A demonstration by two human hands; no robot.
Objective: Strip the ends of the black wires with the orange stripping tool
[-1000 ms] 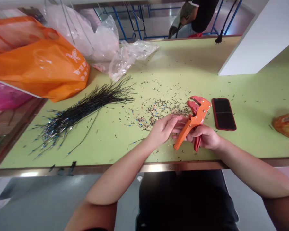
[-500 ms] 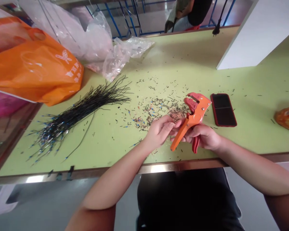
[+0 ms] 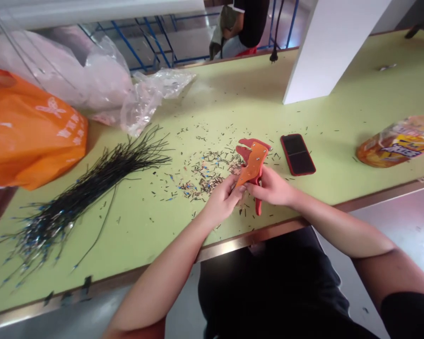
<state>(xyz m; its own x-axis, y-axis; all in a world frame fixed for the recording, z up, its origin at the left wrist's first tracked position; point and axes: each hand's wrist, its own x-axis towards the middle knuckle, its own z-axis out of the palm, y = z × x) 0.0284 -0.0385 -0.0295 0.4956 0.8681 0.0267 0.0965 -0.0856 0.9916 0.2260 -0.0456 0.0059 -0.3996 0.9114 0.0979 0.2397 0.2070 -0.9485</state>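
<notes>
An orange-and-red wire stripper [image 3: 255, 162] is held just above the table, its jaws pointing up and to the left. My left hand [image 3: 223, 200] is closed around the lower part of its orange handle. My right hand [image 3: 276, 187] grips the tool from the right, with the red handle hanging below the fingers. Under and beside the hands lie scattered black wire scraps [image 3: 212, 181], some with blue bits. Farther left rests a thick bundle of black wires [image 3: 102, 176] with blue-and-metal ends; one loose wire [image 3: 101, 230] lies apart from it.
A red-edged phone [image 3: 298, 154] lies right of my hands, with an orange-yellow packaged item [image 3: 397, 146] beyond. An orange bag [image 3: 35, 136] and clear plastic bags [image 3: 141, 103] stand at left. A white panel [image 3: 325, 56] rises behind; a person [image 3: 249, 23] sits across.
The view has shifted toward the right. The wire stripper has turned more upright. My left hand has moved from beside the tool onto its orange handle, and my right hand has changed its grip.
</notes>
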